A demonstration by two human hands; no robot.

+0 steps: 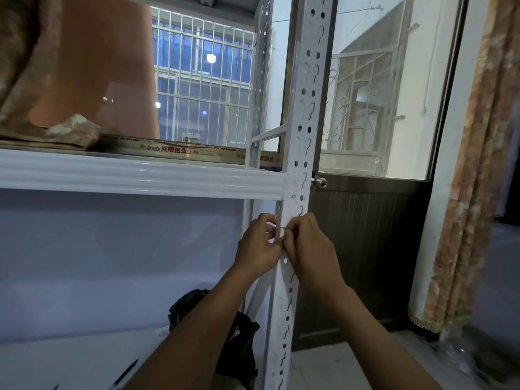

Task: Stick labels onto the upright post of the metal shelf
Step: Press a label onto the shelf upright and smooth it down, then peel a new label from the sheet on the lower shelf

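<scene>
White perforated upright post (302, 114) of the metal shelf runs top to bottom through mid-frame, long axis vertical with a slight lean in this wide view, slotted faces toward the camera. Both hands meet on it just below the junction with the white shelf beam (140, 175). Left hand (257, 247) sits on the post's left edge, right hand (311, 246) on its right face; fingertips of both are curled in and pinched close together at the post's near corner. Something thin and pale shows between the fingertips, likely a label (281, 228), but it is too small to tell whether it is already on the metal or only pinched. Both hands look about equally near the post, touching or almost touching it; post lies straight ahead of them, between the two. Judgement: the next move calls for pressing flat against the post face, smoothing along the vertical axis, clear of the punched holes. Outward: brown box with printed characters (174, 150) lies on the shelf, folded cloth (70, 130) to its left; barred window (202, 80) far behind; door with round knob (320, 182) right of the post; patterned curtain (472, 164) at far right; dark bag (233, 342) on the floor near the post's foot.
</scene>
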